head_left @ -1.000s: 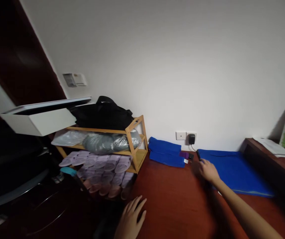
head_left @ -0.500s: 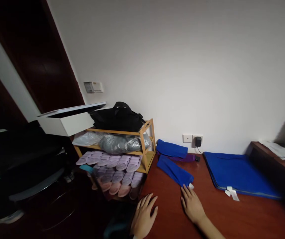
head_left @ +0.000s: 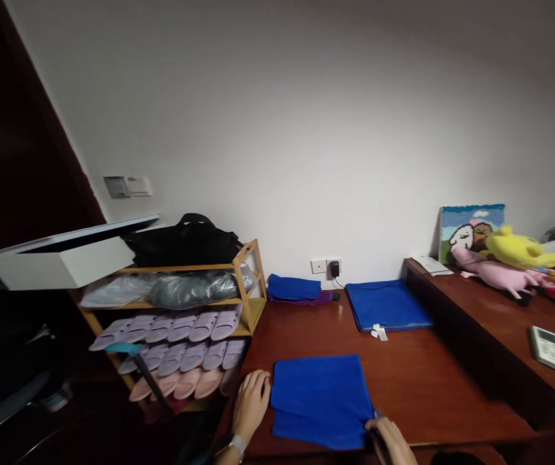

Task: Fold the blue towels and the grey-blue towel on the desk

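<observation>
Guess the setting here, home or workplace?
Probably a home, a room by the entrance: a wooden rack of slippers beside a dark door, plush toys on a side table, and blue towels on a red-brown table. Both hands rest at one towel.

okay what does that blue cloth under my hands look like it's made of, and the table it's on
The blue cloth looks like soft, matte terry or microfibre: it drapes flat, folds in layers and gives no shine. The table looks like reddish-brown wood, or a wood veneer, with a smooth glossy finish that reflects light.
</observation>
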`<control>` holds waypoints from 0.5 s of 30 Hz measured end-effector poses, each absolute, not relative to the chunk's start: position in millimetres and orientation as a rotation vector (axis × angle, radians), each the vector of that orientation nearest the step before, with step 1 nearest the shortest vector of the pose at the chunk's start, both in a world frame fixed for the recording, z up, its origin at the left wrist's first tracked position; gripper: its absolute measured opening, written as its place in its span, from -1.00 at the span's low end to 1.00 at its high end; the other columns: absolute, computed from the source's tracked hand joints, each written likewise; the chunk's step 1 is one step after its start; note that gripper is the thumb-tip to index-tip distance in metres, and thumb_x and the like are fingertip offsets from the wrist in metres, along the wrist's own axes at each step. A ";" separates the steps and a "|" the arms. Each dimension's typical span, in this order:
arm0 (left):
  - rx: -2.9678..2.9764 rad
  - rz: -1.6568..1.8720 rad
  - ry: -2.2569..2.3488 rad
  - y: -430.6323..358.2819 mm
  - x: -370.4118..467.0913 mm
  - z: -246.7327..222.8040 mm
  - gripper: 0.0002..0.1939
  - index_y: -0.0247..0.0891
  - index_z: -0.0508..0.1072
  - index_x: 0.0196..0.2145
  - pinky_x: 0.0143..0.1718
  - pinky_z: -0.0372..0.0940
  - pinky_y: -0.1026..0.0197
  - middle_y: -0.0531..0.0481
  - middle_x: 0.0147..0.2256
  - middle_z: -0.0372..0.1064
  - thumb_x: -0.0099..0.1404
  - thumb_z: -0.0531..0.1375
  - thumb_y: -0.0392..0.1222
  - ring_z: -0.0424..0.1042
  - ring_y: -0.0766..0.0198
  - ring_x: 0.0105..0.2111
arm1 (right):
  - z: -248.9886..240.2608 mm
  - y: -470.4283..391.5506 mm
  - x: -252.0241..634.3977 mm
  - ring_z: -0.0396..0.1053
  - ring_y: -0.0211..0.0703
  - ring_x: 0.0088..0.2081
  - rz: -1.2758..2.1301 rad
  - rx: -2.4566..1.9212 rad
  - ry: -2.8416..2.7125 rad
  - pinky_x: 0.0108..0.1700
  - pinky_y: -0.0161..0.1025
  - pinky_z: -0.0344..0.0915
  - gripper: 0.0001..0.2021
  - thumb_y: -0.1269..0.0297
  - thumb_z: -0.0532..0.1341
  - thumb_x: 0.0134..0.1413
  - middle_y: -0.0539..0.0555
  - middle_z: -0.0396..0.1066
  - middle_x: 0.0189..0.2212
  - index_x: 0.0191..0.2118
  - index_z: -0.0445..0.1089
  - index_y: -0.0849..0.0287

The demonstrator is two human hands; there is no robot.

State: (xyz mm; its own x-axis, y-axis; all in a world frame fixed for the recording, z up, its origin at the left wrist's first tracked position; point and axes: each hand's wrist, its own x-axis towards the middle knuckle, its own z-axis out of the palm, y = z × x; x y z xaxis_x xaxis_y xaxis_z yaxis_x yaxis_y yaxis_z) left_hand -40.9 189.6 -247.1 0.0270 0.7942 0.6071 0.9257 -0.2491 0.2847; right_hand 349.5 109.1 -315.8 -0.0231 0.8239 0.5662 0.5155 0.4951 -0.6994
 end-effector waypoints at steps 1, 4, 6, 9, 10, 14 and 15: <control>-2.154 -1.053 -1.746 182.5 -21.0 -239.0 -0.67 -0.14 0.54 -0.20 -0.03 0.41 -0.03 -0.10 -0.20 0.55 0.47 -0.03 -0.15 0.52 0.05 -0.14 | -309.5 105.2 353.1 0.54 -0.03 -0.13 0.391 -1.134 -1.629 -0.02 -0.17 0.48 -0.72 0.09 0.10 0.34 0.13 0.58 -0.17 -0.06 0.53 -0.02; -2.464 -0.997 -1.584 156.6 61.3 -216.3 -0.71 -0.09 0.54 -0.14 0.02 0.36 0.02 -0.08 -0.16 0.53 0.50 0.00 -0.15 0.49 0.09 -0.09 | -299.1 98.2 361.5 0.53 0.02 -0.02 0.471 -1.140 -1.480 0.06 -0.09 0.48 -0.71 0.07 0.16 0.29 0.18 0.56 -0.08 -0.02 0.53 0.02; -2.723 -0.827 -1.455 141.3 120.8 -208.2 -0.78 -0.04 0.52 -0.03 0.06 0.32 0.00 -0.04 -0.08 0.51 0.45 0.14 -0.04 0.45 0.07 -0.04 | -301.3 95.1 363.5 0.54 0.05 -0.04 0.532 -1.188 -1.334 0.03 -0.06 0.51 -0.70 0.04 0.22 0.22 0.20 0.55 -0.08 -0.06 0.54 0.06; -2.937 -0.604 -1.435 128.2 186.9 -211.0 -0.61 -0.01 0.50 0.05 0.02 0.30 0.01 -0.02 -0.02 0.49 0.32 0.29 0.12 0.42 0.04 -0.03 | -316.1 89.0 361.8 0.58 0.08 -0.18 0.677 -1.221 -1.068 -0.09 -0.03 0.56 -0.61 -0.06 0.33 0.03 0.21 0.58 -0.15 -0.13 0.54 0.11; -2.974 -0.545 -1.465 126.0 199.8 -214.7 -0.62 -0.01 0.51 0.04 0.02 0.30 0.02 -0.01 -0.03 0.49 0.32 0.29 0.12 0.42 0.04 -0.03 | -322.1 86.6 360.7 0.59 0.09 -0.21 0.738 -1.214 -0.980 -0.11 -0.01 0.56 -0.57 -0.10 0.36 -0.04 0.20 0.58 -0.17 -0.15 0.53 0.12; -3.013 -0.450 -1.592 121.4 214.6 -226.9 -0.68 0.04 0.50 0.08 0.08 0.23 0.02 0.01 -0.01 0.48 0.41 0.21 0.04 0.39 0.06 0.02 | -337.5 78.5 356.9 0.60 0.16 -0.20 0.933 -1.148 -0.724 -0.11 0.03 0.56 -0.44 -0.16 0.47 -0.29 0.20 0.60 -0.20 -0.19 0.52 0.13; -3.012 -0.448 -1.609 120.5 213.6 -227.6 -0.64 0.06 0.46 0.14 0.09 0.22 0.01 0.00 0.02 0.46 0.41 0.20 0.03 0.37 0.05 0.04 | -338.1 77.2 356.4 0.60 0.17 -0.18 0.960 -1.142 -0.698 -0.09 0.04 0.55 -0.42 -0.15 0.49 -0.33 0.21 0.61 -0.19 -0.20 0.52 0.14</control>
State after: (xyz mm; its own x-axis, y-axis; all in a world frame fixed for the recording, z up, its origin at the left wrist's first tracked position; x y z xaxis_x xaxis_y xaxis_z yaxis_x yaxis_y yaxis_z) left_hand 213.6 120.5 -227.6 0.5403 0.8373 0.0835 0.7599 -0.5282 0.3789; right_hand 356.4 77.2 -338.1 0.4408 0.8975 -0.0126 -0.2653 0.1168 -0.9571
